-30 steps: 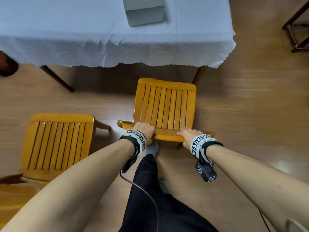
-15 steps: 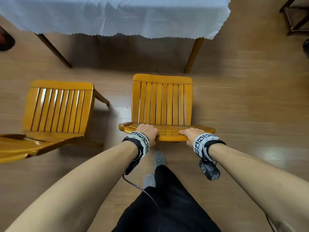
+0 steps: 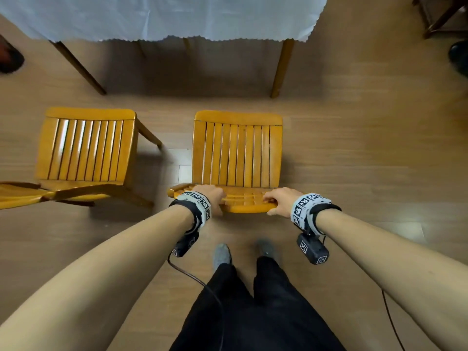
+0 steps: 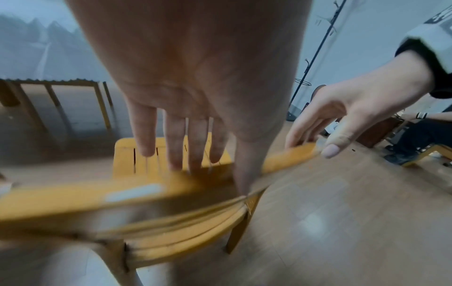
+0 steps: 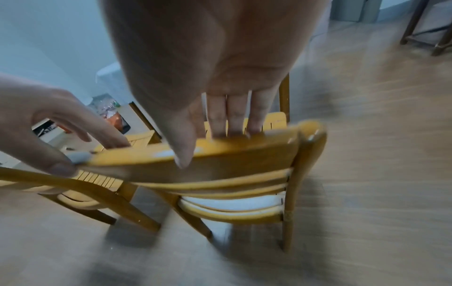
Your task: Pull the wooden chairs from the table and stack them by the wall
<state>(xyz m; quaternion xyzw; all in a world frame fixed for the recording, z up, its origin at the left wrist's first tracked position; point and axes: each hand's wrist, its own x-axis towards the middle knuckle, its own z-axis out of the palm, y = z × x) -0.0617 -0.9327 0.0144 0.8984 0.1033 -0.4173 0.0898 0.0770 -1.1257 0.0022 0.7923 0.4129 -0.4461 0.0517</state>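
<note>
A slatted wooden chair (image 3: 236,150) stands in front of me, away from the table (image 3: 162,16) with its white cloth. My left hand (image 3: 211,198) grips the left part of the chair's top rail (image 3: 244,207); my right hand (image 3: 279,200) grips the right part. In the left wrist view the fingers (image 4: 176,143) hang over the rail (image 4: 73,199) with the thumb on the near side. The right wrist view shows the same hold, fingers (image 5: 234,120) over the rail (image 5: 244,154). A second matching chair (image 3: 86,148) stands to the left, also away from the table.
Table legs (image 3: 281,67) stand beyond the chair. My feet in grey socks (image 3: 222,254) are just behind it. A dark furniture frame (image 3: 440,19) sits at the far right and a dark shoe (image 3: 10,59) at the far left. Someone sits off to the right (image 4: 428,135).
The chair in my hands has slid back from under the table toward me and I have stepped back. The table now lies further off and the grey box on it has left view.
</note>
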